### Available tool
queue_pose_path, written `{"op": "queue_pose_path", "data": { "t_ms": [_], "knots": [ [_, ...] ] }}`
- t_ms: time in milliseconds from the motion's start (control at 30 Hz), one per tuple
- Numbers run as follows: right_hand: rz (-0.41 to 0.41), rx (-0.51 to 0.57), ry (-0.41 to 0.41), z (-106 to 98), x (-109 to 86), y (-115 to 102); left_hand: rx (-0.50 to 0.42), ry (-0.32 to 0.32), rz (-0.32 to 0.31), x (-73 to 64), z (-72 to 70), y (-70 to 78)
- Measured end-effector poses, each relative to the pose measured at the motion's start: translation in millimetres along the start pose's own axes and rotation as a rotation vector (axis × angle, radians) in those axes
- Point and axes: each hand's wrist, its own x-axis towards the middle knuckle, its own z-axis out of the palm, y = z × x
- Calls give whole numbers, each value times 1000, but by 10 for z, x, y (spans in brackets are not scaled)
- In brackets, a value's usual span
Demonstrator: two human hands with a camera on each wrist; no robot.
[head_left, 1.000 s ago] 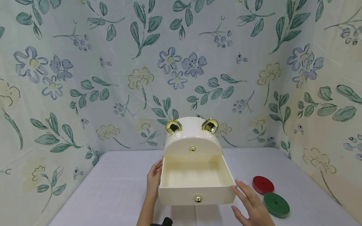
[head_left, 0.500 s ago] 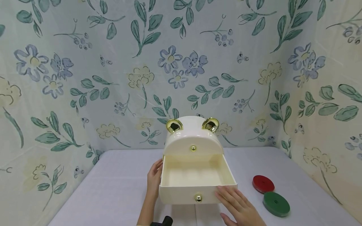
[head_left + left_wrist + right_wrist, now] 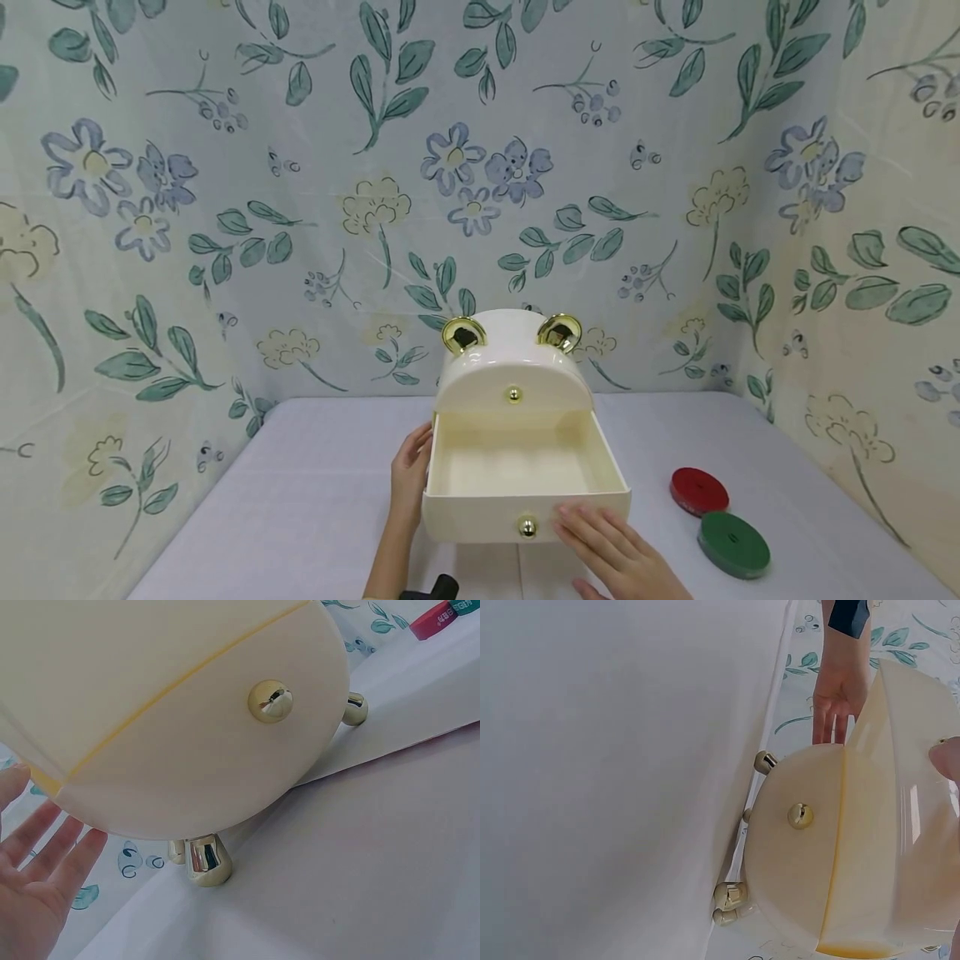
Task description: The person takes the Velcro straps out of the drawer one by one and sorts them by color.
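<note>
Your right hand (image 3: 618,557) lies with straight fingers on the open drawer (image 3: 525,492) front, beside its gold knob (image 3: 527,526); your left hand (image 3: 410,475), fingers straight, steadies the cream box (image 3: 513,367) mid-surface. You look to be closing it: push straight in.

Bare hands, probably black wristband (image 3: 849,615)

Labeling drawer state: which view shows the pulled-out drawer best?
Head view: the open drawer shows whole, its inside bare. Left wrist sees only the box's cream front and gold knob, no inside. Right wrist shows it edge-on, jutting from the front.
</note>
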Motion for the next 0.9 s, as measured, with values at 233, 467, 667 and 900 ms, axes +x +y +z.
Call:
{"op": "queue_pose_path", "data": {
  "t_ms": [233, 467, 667, 900],
  "knots": [
    [-58, -19, -7, 30, 15, -15, -1, -4, -14, -4, 0, 12],
    [-67, -44, 10, 76, 16, -14, 8, -4, -13, 5, 2, -4],
    [-40, -55, -30, 77, 20, -33, -4, -4, -14, 6, 9, 21],
    [-51, -66, 2, 120, 36, -33, -9, -12, -11, -13, 8, 44]
  ]
}}
